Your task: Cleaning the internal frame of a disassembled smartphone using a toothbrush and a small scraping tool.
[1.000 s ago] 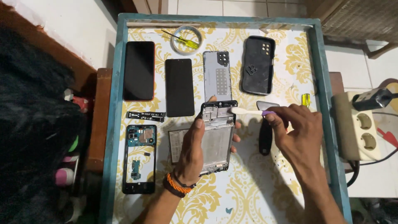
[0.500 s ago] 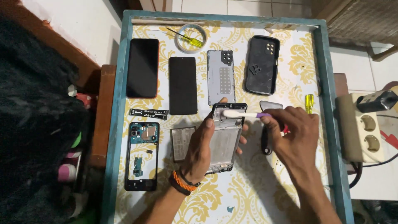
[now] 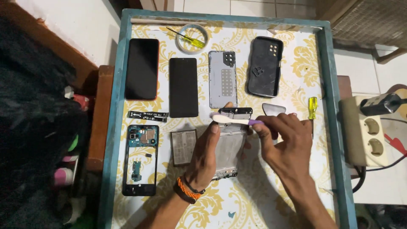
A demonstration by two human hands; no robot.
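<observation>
A: Two hands on one part. Left hand [image 3: 207, 154] clamps the phone frame [image 3: 231, 146] at mid-counter, fingers wrapped on its left edge. Right hand [image 3: 286, 142] pinches a toothbrush [image 3: 235, 121], bristles at the frame's top end.

B: Progress?

A: Teardown looks done, judging by the layout: two screens [image 3: 142, 68] [image 3: 183, 87], back cover [image 3: 223, 79], black case [image 3: 265, 66], battery [image 3: 183, 147], flex strip [image 3: 148, 115] and board frame [image 3: 141, 159] all lie apart on the counter [image 3: 324, 85]. Brushing seems to be at the top end only; rest of frame and reassembly left.

B: Orientation?

A: Frame's long axis runs toward and away from the person, top end far. Toothbrush lies crosswise, head pointing left.
</observation>
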